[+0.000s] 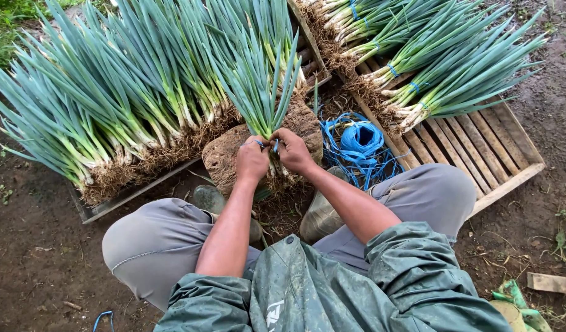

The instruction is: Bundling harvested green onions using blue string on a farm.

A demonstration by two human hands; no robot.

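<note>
Looks like the bundling is maybe a third of the way through, going by what's lying around. Up and to the right of the fingers there's a slatted wooden pallet [492,150] with a handful of tied bunches [430,67] already stacked on it, each with a blue band near the roots, and a good part of that pallet is bare slats. Up and to the left of the fingers is a much bigger heap of loose green onions [111,104] with no ties I can spot, so there's plenty left. The bunch in hand [261,86] sits right between both hands, roots down on a brown stump or block [224,157] directly under the fingers, leaves fanning up and away. The left hand [252,161] and right hand [293,150] are both curled closed around the base of it, pinching a bit of blue string [267,145] where the thumbs meet, so the tie looks half done, not knotted yet as far as I can tell. The onions themselves look fresh: long blue-green leaves, pale white stems, muddy tangled roots. The tangle of blue twine [360,140] sits just right of the fingers, on the dirt.
</note>
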